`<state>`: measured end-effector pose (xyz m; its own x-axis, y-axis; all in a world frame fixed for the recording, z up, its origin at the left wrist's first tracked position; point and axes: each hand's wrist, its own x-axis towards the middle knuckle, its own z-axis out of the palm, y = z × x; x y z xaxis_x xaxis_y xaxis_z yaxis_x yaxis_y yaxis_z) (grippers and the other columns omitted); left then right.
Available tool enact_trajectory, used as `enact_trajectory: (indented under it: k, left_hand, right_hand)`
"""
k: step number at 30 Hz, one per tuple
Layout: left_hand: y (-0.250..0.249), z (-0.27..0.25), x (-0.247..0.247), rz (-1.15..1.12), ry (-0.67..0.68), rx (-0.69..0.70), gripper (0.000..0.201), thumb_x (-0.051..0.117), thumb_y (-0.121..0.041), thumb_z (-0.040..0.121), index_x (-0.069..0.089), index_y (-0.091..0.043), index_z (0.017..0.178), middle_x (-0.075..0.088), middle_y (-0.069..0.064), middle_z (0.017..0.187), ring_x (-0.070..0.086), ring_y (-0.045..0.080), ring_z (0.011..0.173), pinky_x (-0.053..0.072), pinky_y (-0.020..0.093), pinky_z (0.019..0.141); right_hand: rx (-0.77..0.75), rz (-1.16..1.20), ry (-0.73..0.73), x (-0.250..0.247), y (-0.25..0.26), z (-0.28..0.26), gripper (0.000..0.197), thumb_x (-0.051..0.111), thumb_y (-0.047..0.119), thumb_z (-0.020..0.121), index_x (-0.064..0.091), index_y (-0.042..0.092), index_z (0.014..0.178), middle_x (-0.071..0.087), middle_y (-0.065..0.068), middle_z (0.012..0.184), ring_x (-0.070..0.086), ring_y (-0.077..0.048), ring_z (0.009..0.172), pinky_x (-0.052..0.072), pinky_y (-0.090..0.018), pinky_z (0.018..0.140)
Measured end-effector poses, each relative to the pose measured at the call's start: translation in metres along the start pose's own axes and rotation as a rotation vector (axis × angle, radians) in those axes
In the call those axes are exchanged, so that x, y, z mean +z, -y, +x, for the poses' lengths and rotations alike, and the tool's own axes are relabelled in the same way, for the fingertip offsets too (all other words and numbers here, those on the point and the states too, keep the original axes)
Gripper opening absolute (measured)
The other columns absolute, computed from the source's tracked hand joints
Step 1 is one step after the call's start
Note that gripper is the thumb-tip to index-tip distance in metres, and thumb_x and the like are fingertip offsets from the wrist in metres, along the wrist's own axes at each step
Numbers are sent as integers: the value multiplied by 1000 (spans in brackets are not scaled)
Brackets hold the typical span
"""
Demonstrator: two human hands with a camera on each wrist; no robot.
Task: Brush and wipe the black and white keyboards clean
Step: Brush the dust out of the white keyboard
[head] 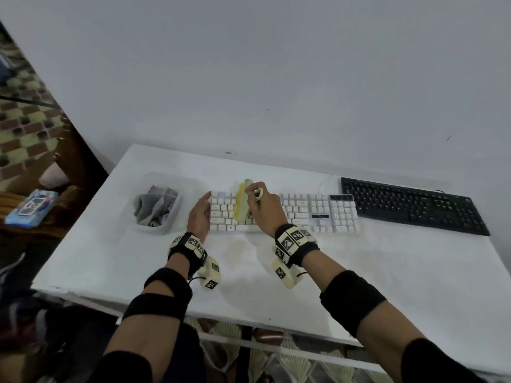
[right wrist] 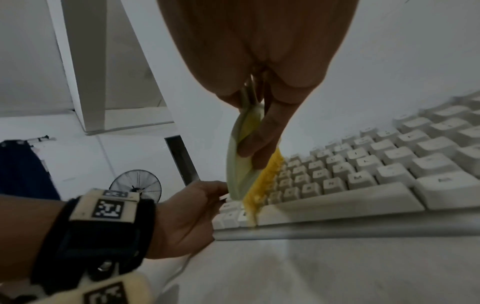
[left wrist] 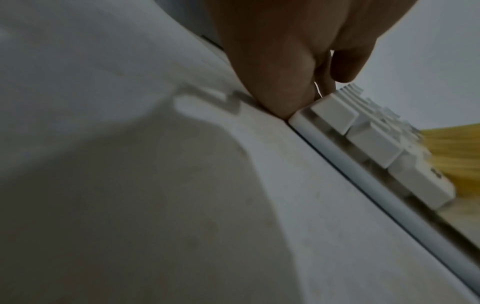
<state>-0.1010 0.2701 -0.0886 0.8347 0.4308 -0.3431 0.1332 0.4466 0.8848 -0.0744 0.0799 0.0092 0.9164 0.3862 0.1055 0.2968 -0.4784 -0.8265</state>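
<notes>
White keyboard lies on the bench; right hand grip clamped on a yellow brush, left hand flat, fingers apart, against its end.

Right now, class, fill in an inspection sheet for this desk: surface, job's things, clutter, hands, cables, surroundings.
Surface: white table, faint stain near the front.
Job's things: white keyboard mid-table; black keyboard to its right; yellow-bristled brush on the white keys.
Clutter: clear tub of cloths at left.
Hands: left hand steadies the white keyboard's left end; right hand grips the brush.
Cables: white cable behind the white keyboard.
Surroundings: plain wall; blue packet off-table left.
</notes>
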Motion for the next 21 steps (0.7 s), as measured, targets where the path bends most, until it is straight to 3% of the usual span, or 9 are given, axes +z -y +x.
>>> enact_trajectory:
  k: [2, 6, 11, 15, 18, 21]
  left_hand:
    - [1, 0, -6, 65, -15, 25, 36, 47, -8, 105, 60, -9, 139, 75, -1, 110, 72, 13, 98, 57, 23, 78]
    - [4, 1, -6, 64, -35, 19, 38, 45, -13, 107, 61, -12, 141, 71, 9, 127, 69, 24, 117, 57, 31, 89]
    - [-4, -2, -2, -12, -29, -30, 35, 44, -21, 110, 60, -11, 139, 71, 15, 121, 73, 20, 99, 60, 31, 80]
    - [-4, 2, -10, 50, 20, -39, 36, 50, -17, 108, 59, -15, 142, 70, 11, 129, 72, 17, 103, 60, 30, 82]
    - [-4, 2, -15, 161, 98, -24, 46, 57, -10, 104, 50, -17, 150, 70, 5, 126, 73, 12, 101, 61, 32, 87]
    - [-4, 0, -18, 254, 175, 32, 56, 61, -7, 102, 42, -18, 154, 70, 5, 125, 72, 7, 101, 60, 26, 86]
  right_hand:
    - [11, 19, 52, 3, -3, -6, 11, 49, 21, 104, 56, 14, 108, 70, -9, 75, 70, -25, 64, 59, -43, 62]
    - [89, 49, 103, -7, 4, -3, 6, 54, 20, 100, 60, 18, 99, 71, -7, 82, 72, -23, 68, 63, -40, 65]
    - [117, -3, -60, -16, 11, 13, 18, 49, 33, 105, 58, 18, 106, 71, -3, 77, 70, -16, 59, 52, -22, 50]
    - [173, 19, -26, -5, 7, -1, 11, 53, 19, 102, 59, 12, 106, 69, -2, 77, 66, -6, 55, 49, -17, 51]
    - [240, 70, -18, -4, 10, -16, 10, 53, 12, 99, 60, 9, 105, 66, 1, 74, 63, -1, 51, 48, -14, 51]
    - [296, 111, -1, -12, 15, -21, 11, 55, 9, 97, 62, 5, 104, 63, -1, 73, 61, 0, 51, 48, -15, 51]
